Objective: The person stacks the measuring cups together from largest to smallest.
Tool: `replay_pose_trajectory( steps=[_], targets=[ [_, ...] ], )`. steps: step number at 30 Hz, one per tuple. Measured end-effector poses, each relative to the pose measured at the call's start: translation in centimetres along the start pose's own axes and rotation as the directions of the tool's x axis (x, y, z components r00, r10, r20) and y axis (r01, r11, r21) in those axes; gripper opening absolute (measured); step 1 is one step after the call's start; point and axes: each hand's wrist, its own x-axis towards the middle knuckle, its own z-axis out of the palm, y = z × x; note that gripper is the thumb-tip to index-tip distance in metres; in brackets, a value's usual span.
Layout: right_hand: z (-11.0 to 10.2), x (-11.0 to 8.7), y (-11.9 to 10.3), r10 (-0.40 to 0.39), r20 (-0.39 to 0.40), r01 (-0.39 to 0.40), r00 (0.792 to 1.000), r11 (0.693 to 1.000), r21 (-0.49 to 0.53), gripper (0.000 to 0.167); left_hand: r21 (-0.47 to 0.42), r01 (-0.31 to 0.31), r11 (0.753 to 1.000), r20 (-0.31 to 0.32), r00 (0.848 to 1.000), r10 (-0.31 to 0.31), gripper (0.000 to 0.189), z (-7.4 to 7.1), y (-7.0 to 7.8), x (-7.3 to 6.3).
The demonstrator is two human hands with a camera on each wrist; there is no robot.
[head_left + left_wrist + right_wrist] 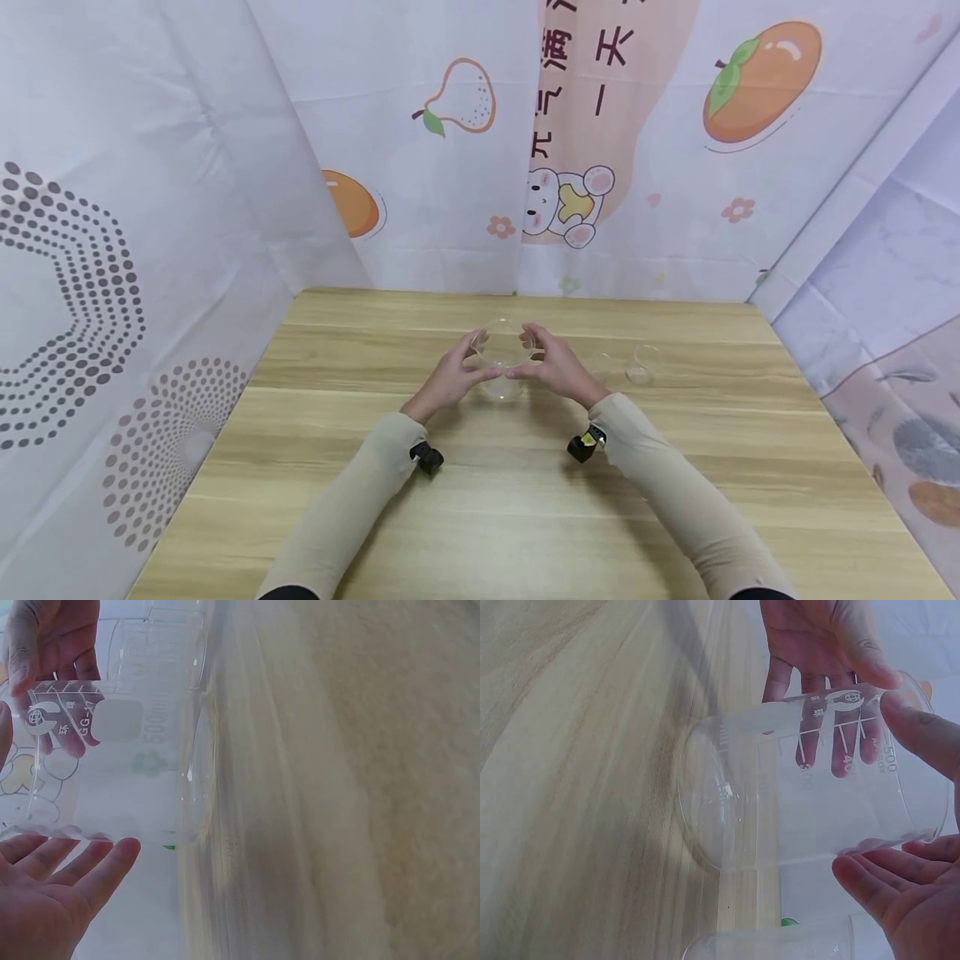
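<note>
A clear glass beaker (502, 385) with white printed graduations and "500" markings is between my two hands near the middle of the table. My left hand (452, 372) curves round its left side, thumb toward me and fingers behind. From the other side my right hand (557, 367) holds it in the same way. In the left wrist view the beaker (161, 780) stands upright relative to the table, its upper part within the hands. Its base meets or nearly meets the wood in the right wrist view; I cannot tell whether it touches.
Two smaller clear glass vessels, one (642, 367) farther right and one (600, 365) beside my right wrist, stand on the wood-grain table (480, 508). A printed curtain (450, 208) hangs along the back edge, with more fabric at both sides.
</note>
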Motion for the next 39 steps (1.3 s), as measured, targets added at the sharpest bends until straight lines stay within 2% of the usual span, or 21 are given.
replay_pose_trajectory(
  steps=[14,20,26,39],
  targets=[
    [-0.2,0.0,-0.3,-0.009,-0.004,0.009,1.000,1.000,0.006,0.092,0.016,-0.031,0.999,-0.036,0.999,0.031,0.083,0.0,0.2,-0.1],
    [-0.2,-0.2,-0.6,-0.001,-0.019,0.001,1.000,1.000,-0.010,0.093,-0.002,-0.034,0.999,-0.044,0.998,0.034,0.083,0.0,0.2,-0.1],
    [-0.4,-0.5,-1.0,0.007,-0.025,-0.007,1.000,1.000,-0.008,0.093,-0.003,-0.044,0.999,-0.061,0.997,0.044,0.082,0.0,0.9,-0.5],
    [-1.0,-1.6,-1.9,-0.047,-0.050,0.047,0.998,0.999,-0.009,0.088,-0.011,-0.066,0.998,-0.068,0.996,0.065,0.082,0.1,2.3,-1.3]
  ],
)
